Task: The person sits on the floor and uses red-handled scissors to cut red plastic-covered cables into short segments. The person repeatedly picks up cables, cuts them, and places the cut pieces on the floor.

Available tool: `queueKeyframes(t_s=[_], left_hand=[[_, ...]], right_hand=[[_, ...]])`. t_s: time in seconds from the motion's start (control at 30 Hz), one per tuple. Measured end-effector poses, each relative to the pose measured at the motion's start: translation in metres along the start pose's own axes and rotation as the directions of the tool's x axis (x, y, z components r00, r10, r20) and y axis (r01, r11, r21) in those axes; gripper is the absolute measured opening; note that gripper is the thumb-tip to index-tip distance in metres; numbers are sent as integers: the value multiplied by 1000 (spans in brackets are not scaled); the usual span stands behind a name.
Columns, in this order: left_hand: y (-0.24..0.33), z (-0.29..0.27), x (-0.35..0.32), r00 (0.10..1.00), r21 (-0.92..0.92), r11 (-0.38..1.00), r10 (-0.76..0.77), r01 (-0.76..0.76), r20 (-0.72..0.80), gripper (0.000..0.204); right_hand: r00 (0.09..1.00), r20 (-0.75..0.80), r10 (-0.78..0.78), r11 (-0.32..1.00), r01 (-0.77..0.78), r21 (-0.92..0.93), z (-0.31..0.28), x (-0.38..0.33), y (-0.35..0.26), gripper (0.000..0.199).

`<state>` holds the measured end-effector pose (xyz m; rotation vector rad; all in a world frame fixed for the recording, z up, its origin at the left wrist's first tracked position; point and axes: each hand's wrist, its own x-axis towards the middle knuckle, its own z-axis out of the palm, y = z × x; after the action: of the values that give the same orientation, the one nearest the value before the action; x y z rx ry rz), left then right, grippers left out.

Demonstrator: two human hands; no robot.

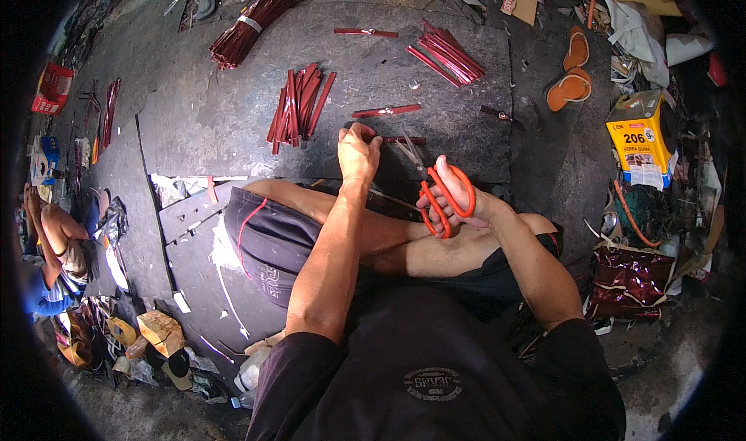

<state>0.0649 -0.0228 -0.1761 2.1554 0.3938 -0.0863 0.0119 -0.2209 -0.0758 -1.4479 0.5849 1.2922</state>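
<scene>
My right hand [466, 200] is closed around the orange handles of a pair of scissors [420, 169]. The scissors' blades are parted and point up and left. With bent fingers, my left hand [359, 155] pinches the left end of a short dark red strip [412, 141]. The blade tips are beside this strip; whether they touch it I cannot tell. Just beyond it lies another dark red strip with a small shiny piece at its middle [386, 111]. A loose pile of red strips [299, 105] is up and left of my left hand.
On the dark board [186, 122] are a tied red bundle [252, 25], a second strip pile [451, 52] and another banded strip [365, 32]. Orange sandals [569, 90] and a yellow container [642, 142] stand right. Another person [58, 247] sits at far left.
</scene>
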Motion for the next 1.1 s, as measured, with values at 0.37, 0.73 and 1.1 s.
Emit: queueKeyframes(t_s=[0.37,0.73,1.1], left_hand=[[-6,3,2,1000,-28,1000,12,-12,12,23],[-6,7,-2,1000,-79,997,-9,9,-8,23],[10,8,-30,973,-168,980,-140,110,-181,45]], right_hand=[[999,-13,49,983,-51,-174,-1,-7,-19,112],[930,283,235,965,-189,-182,-41,2,-64,117],[918,168,359,883,-275,-381,-37,-6,-103,134]])
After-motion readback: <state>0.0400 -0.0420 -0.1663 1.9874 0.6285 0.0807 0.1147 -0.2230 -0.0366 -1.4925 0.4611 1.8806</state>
